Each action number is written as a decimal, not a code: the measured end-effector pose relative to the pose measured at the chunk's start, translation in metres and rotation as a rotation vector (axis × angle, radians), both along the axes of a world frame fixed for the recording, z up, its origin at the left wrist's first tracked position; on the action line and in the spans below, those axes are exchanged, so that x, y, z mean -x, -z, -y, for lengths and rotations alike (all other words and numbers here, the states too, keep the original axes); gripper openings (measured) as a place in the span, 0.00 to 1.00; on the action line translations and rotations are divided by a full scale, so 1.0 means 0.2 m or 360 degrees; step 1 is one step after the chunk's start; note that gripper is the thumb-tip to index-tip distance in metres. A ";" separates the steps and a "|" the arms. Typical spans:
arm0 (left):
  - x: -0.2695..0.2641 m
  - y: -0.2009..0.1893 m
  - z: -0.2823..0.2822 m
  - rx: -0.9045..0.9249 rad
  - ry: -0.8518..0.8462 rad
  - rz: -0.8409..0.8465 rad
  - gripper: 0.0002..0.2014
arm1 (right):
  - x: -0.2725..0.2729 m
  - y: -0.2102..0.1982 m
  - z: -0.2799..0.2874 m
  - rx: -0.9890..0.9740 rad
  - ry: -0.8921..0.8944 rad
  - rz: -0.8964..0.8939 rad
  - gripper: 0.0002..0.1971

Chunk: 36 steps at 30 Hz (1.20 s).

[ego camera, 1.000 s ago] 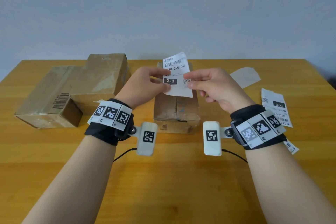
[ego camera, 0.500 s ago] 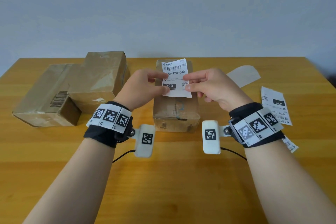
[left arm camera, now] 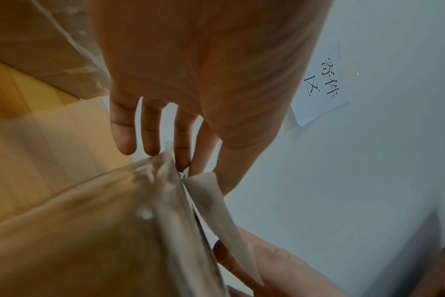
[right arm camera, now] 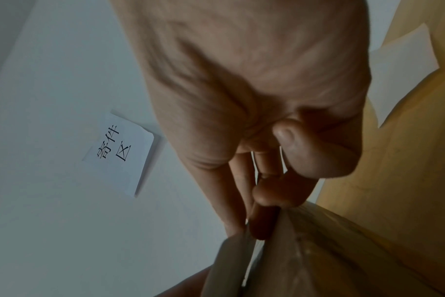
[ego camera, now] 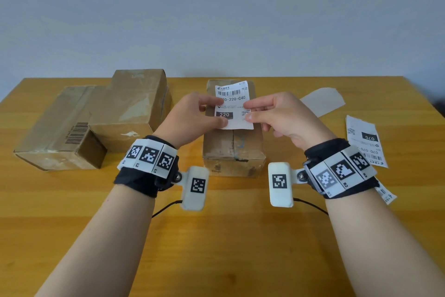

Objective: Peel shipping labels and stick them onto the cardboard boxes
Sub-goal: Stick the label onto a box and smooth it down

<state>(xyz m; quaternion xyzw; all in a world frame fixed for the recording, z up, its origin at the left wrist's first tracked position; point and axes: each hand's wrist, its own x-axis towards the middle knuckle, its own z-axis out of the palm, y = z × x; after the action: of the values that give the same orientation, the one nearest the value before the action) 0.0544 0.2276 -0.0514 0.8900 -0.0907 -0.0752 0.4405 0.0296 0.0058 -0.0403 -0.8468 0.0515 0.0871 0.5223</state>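
A white shipping label marked 220 is held just above the middle cardboard box, over its far half. My left hand pinches the label's left edge and my right hand pinches its right edge. In the left wrist view the label shows edge-on beside the box's taped top, with my left hand pinching it. The right wrist view shows my right hand pinching the label next to the box. Whether the label touches the box I cannot tell.
Two more cardboard boxes, one long and one taller, lie at the left of the wooden table. A blank backing sheet and another label marked 070 lie at the right. A paper sign hangs on the wall.
Both hands have lowered the label from an upright tilt down toward the top of the middle box, and it now lies flatter over the box's far half.
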 end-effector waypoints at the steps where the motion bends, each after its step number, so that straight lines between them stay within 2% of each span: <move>1: 0.00 0.00 0.00 -0.0015 0.0008 0.0002 0.26 | 0.00 0.00 0.00 0.0015 -0.0004 0.0006 0.16; 36: 0.01 0.03 0.01 -0.0020 0.0013 0.0009 0.21 | -0.02 -0.02 -0.03 0.0345 -0.0067 0.0145 0.18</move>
<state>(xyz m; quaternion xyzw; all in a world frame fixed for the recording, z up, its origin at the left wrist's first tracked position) 0.0528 0.2253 -0.0574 0.8925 -0.0950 -0.0749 0.4344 0.0338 0.0111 -0.0367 -0.9023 0.0189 0.0533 0.4275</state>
